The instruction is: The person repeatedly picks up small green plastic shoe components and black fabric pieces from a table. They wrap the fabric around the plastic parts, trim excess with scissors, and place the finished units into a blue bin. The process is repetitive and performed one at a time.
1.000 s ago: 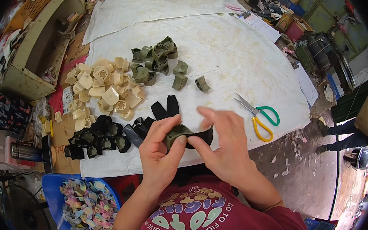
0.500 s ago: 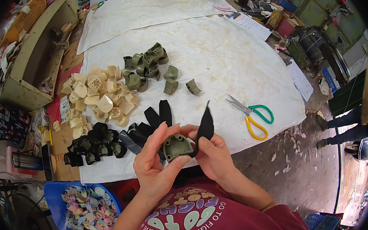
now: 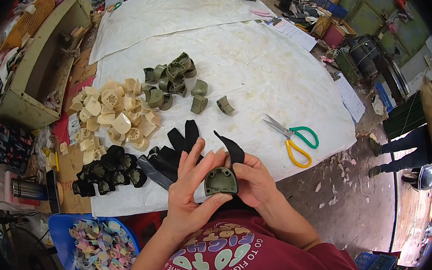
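Between my hands is an olive-green curved plastic piece (image 3: 220,180), its hollow side with small round posts facing up. My left hand (image 3: 191,187) grips it, thumb along the near edge and fingers behind. A black fabric strip (image 3: 233,149) runs along the piece's right side, its pointed free end rising above. My right hand (image 3: 254,181) pinches the strip against the piece with thumb and fingers. Just past my left fingers lie more black strips (image 3: 169,157). Farther left sits a cluster of black-covered pieces (image 3: 108,171).
Cream plastic pieces (image 3: 116,113) are heaped at the left, with loose olive pieces (image 3: 172,79) beyond. Scissors with green and yellow handles (image 3: 293,137) lie at the right on the white sheet (image 3: 271,63). A blue basin (image 3: 60,236) of pastel pieces stands lower left. Someone's legs (image 3: 405,150) show far right.
The olive piece has moved right and turned more upright between my hands. The strip's free end now leans left instead of right, lying closer around the piece's side.
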A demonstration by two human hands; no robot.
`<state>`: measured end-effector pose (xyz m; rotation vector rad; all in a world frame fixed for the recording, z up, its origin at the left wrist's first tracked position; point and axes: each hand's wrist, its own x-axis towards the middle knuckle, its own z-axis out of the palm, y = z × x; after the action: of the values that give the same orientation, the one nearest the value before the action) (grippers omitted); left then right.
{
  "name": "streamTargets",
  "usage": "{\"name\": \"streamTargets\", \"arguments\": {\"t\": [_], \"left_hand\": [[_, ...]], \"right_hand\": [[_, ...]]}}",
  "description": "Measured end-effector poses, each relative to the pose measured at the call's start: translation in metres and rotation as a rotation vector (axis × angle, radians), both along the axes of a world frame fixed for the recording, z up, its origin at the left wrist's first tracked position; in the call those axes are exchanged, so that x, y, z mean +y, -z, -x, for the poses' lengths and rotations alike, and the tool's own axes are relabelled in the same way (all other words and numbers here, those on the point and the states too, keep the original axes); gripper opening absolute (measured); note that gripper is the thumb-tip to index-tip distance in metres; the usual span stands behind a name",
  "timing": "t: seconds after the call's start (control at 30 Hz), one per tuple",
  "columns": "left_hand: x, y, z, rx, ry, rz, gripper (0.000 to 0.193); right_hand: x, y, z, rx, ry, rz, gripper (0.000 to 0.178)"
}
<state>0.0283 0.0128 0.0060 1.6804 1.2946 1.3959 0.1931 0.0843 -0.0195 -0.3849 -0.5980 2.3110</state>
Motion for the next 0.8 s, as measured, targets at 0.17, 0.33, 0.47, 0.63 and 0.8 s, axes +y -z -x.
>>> {"name": "streamTargets", "arguments": {"t": [0.17,0.33,0.47,0.63,0.8], "left_hand": [[0.002,0.007,-0.005,-0.072,-0.274,0.082,0.065],[0.001,0.004,-0.005,-0.211,-0.179,0.264,0.054],[0.000,0.000,0.001,-0.116,-0.117,0.165,0.063],[-0.002,-0.004,0.000,-0.139,-0.059,0.095,0.081],[0.002,0.008,-0.003,-0.029,-0.178,-0.020,0.078]], "right_hand": [[-0.009,-0.005,0.013,-0.331,0.355,-0.263,0.020],[-0.017,-0.003,0.019,-0.564,0.563,-0.624,0.020],[-0.003,-0.009,0.006,-0.559,0.362,-0.491,0.022],[0.011,-0.020,-0.003,-0.397,0.128,-0.297,0.022],[0.009,-0.023,-0.003,-0.423,0.159,-0.247,0.017]]}}
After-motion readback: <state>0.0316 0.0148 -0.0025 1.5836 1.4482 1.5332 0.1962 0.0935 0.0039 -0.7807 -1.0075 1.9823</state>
